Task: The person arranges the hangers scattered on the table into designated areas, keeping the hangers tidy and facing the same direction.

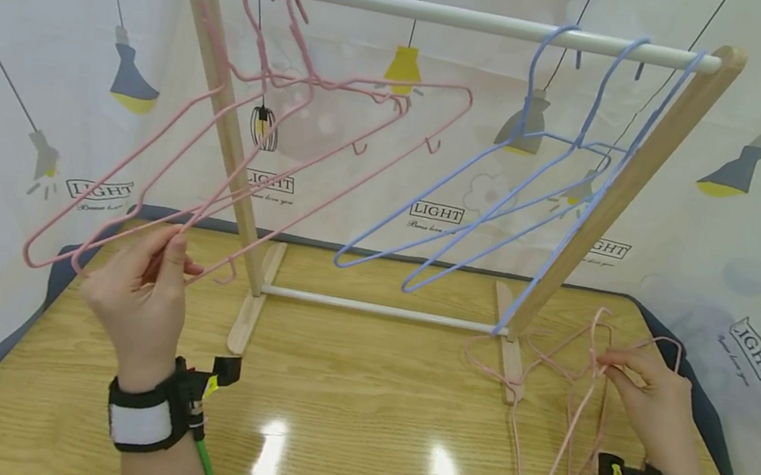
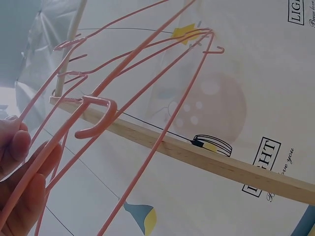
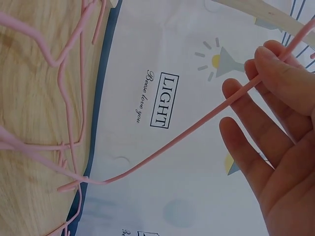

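Note:
My left hand (image 1: 139, 286) pinches the lower near side of a pink clothes hanger (image 1: 305, 59) that hangs by its hook from the white rail (image 1: 396, 5). Two more pink hangers hang just left of it. In the left wrist view, pink wire (image 2: 61, 130) runs past the fingers and thumb. At the right side of the table, my right hand (image 1: 651, 398) pinches the wire of another pink hanger (image 1: 565, 446) above a tangled heap of pink hangers. The right wrist view shows thumb and fingers on that wire (image 3: 187, 132), with two fingers spread away from the grip.
Several blue hangers (image 1: 526, 120) hang at the rail's right end. The rack's wooden posts (image 1: 617, 196) lean outward and stand on feet on the wooden table (image 1: 361, 387). A lower white bar (image 1: 378, 309) joins the posts. Behind hangs a lamp-print cloth (image 1: 362, 155).

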`<state>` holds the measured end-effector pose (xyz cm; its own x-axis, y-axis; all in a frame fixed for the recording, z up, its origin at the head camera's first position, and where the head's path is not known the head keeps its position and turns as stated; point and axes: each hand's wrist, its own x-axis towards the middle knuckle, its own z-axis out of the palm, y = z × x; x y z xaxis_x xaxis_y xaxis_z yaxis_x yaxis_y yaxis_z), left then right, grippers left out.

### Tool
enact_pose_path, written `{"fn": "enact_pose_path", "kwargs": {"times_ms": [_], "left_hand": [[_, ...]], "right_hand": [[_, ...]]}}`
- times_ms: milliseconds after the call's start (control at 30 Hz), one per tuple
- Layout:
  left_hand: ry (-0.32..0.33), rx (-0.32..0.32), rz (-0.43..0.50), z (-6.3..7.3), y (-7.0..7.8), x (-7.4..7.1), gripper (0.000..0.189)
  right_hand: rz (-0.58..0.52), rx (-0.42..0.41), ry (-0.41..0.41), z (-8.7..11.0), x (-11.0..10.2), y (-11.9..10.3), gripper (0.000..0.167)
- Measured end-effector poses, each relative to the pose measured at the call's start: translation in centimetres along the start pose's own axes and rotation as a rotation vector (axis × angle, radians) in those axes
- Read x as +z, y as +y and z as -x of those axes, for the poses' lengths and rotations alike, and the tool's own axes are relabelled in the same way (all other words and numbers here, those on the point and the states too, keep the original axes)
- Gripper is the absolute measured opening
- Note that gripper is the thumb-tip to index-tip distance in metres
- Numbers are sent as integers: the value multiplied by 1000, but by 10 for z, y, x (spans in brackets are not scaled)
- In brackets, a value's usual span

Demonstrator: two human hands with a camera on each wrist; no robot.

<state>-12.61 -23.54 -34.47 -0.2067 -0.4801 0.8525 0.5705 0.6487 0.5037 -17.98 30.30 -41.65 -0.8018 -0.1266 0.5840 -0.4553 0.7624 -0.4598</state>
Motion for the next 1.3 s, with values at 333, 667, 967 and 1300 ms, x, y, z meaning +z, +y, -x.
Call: {"fn": "enact_pose_path", "kwargs": {"times_ms": [333, 667, 967, 1300], "left_hand": [[-8, 21, -26, 0, -1, -1, 9], [-29, 35, -54, 1, -3, -1, 8], [-30, 15, -56, 1, -3, -1, 6], [-54, 5, -35, -1, -3, -4, 7]], "right_hand": [[-9, 12, 0, -2, -4, -8, 29], [-17, 27, 15, -2, -6, -12, 28], [-71, 19, 57, -2, -9, -20, 29], [-52, -74, 101, -5, -8, -31, 36]]}}
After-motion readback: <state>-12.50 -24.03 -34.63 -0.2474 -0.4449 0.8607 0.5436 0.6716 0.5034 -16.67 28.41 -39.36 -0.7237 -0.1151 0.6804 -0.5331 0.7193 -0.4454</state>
